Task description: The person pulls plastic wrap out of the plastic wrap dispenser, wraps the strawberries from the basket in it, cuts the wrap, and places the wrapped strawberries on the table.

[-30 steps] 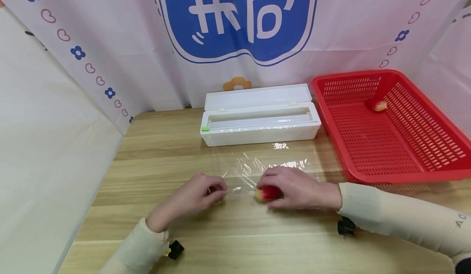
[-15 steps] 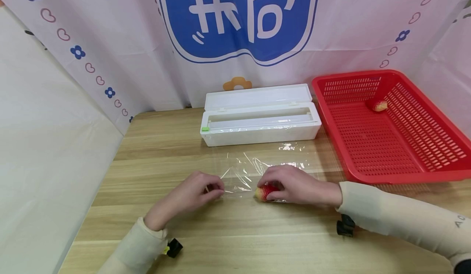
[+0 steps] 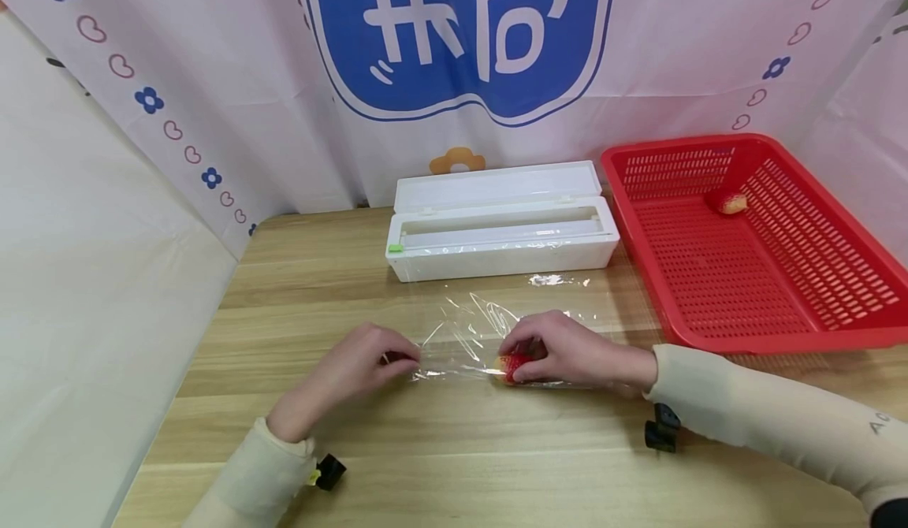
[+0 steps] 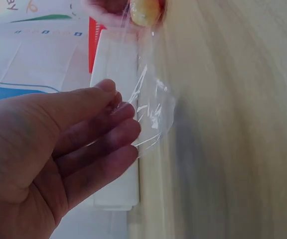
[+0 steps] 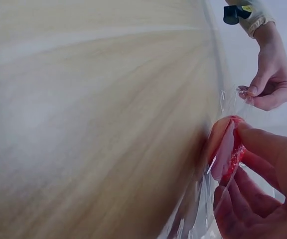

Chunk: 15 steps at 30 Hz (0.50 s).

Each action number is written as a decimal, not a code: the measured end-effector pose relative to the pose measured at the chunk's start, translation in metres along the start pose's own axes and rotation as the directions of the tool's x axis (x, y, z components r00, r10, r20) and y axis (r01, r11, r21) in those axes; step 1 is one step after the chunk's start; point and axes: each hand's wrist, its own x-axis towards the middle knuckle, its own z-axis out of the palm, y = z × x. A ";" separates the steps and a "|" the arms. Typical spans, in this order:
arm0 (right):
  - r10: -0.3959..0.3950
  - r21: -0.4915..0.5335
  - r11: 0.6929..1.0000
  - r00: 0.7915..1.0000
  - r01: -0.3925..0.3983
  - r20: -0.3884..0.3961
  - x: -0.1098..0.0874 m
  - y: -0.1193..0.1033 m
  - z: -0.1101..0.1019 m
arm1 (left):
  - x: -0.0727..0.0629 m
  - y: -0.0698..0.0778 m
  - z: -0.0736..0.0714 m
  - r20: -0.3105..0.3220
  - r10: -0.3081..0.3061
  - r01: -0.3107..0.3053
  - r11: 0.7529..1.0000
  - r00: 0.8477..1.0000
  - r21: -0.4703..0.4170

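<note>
A sheet of clear cling film (image 3: 461, 335) runs from the white film box (image 3: 507, 262) toward both hands. My left hand (image 3: 355, 374) pinches its near left edge between thumb and fingers; the left wrist view shows the film (image 4: 156, 109) hanging crinkled from the fingertips. My right hand (image 3: 571, 351) grips a red fruit (image 3: 507, 368) with a pale yellow end and dotted skin. In the right wrist view the fruit (image 5: 228, 147) shows a flat pinkish face, and film lies against it below the thumb. My palm and fingers partly hide it.
The film box stands open at the back, its lid (image 3: 496, 184) raised and a roll inside. On the right is a red plastic basket (image 3: 649, 299) holding a similar red-and-yellow fruit (image 3: 734, 204). A printed white cloth (image 3: 284, 134) hangs behind the wooden table (image 3: 426, 465).
My left hand has shifted slightly left and away from me, drawing the film's edge tauter. The right hand has moved slightly away from me, still holding the fruit.
</note>
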 end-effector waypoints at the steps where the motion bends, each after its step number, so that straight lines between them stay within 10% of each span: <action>1: 0.000 -0.001 1.000 1.000 0.000 -0.001 0.000 0.001 0.000 | -0.001 -0.001 -0.001 -0.001 -0.003 0.003 1.000 1.000 0.008; 9: 0.014 0.036 0.999 1.000 -0.014 -0.007 0.001 0.003 0.000 | 0.003 0.008 -0.011 -0.101 -0.049 0.065 0.984 0.994 0.163; 15: 0.059 0.140 0.989 0.998 -0.055 -0.023 0.000 0.001 0.000 | 0.015 0.036 -0.005 -0.185 0.131 -0.097 0.979 0.974 0.182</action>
